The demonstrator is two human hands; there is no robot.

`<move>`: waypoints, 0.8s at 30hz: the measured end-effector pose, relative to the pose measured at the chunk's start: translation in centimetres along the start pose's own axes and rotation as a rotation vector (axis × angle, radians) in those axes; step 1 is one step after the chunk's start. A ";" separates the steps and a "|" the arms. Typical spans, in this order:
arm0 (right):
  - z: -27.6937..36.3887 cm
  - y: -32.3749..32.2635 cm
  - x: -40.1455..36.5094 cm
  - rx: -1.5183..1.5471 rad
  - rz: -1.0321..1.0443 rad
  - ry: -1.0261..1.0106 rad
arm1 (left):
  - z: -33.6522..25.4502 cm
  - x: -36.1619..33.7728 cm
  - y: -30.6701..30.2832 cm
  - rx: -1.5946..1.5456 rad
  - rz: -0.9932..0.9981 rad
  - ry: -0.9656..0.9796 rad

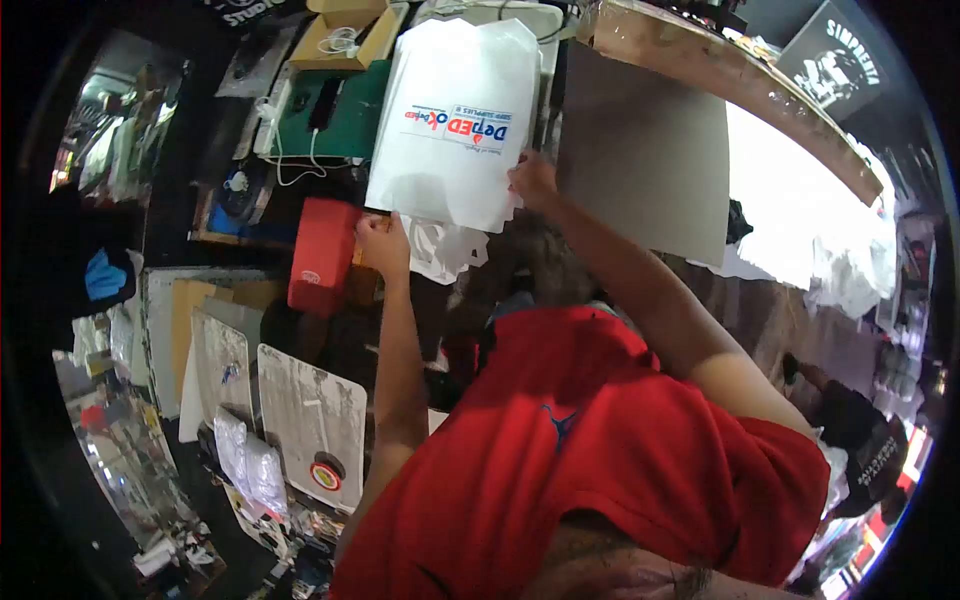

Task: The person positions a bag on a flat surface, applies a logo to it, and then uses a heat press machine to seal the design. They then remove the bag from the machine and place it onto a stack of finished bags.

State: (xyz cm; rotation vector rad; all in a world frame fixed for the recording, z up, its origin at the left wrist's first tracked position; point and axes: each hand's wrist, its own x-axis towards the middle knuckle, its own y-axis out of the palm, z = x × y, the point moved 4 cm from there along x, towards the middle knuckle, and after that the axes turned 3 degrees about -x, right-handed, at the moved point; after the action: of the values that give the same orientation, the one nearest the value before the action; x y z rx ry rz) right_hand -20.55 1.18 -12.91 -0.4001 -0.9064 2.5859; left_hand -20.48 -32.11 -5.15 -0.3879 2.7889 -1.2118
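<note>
A white bag (450,170) with red and blue printed lettering lies spread over the work surface in front of me. Its bottom edge points toward my body. My left hand (383,240) is closed at the bag's lower left corner, close beside a red box (322,255). On the other side, my right hand (533,180) has its fingers pinched on the bag's right edge. White cut pieces (440,250) hang out below the bag's bottom edge.
A green board (345,130) with a phone and white cable lies to the left, an open cardboard box (340,40) behind it. At right stands a large grey board (645,150). Stained white panels (312,410) lean at lower left. Another person (850,440) is at far right.
</note>
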 end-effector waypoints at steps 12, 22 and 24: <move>3.4 -3.9 -6.7 0.005 0.071 -0.162 | -1.8 -0.6 12.8 -1.195 0.716 -0.682; -11.5 -34.5 -15.5 0.455 -0.457 0.219 | 0.8 1.7 15.2 -1.056 0.723 -1.005; -22.5 -39.3 -17.9 0.324 -0.699 0.401 | 1.3 0.5 12.9 -0.940 0.599 -0.928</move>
State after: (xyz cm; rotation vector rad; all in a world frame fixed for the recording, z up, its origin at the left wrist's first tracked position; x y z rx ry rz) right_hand 13.72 33.97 -2.03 -0.3987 -0.3766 1.8657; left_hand -23.35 -24.71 -15.44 -0.0725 2.1299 0.3906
